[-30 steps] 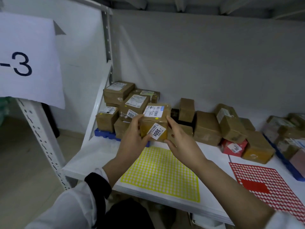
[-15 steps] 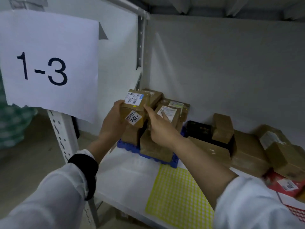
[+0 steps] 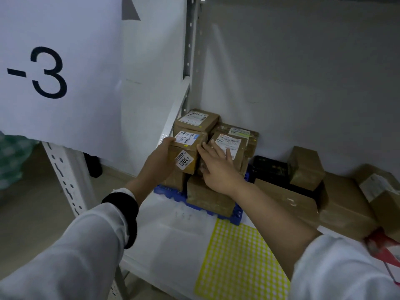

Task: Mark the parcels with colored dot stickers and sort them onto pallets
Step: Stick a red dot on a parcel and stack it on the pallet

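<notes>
Since a second ago the parcel (image 3: 187, 152) has come from over the yellow sticker sheet (image 3: 240, 263) to the stack on the blue pallet (image 3: 236, 215), centre frame. The left hand (image 3: 158, 163) grips its left side; the right hand (image 3: 216, 167) presses it flat-fingered. This looks like the sorting step: next, settle and release. Its 3001 label (image 3: 184, 161) faces the camera, and the long axis probably runs toward the wall (image 3: 303, 83).

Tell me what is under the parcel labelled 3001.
Below the 3001 parcel sits another brown parcel on the blue pallet. The left hand partly covers it.
</notes>
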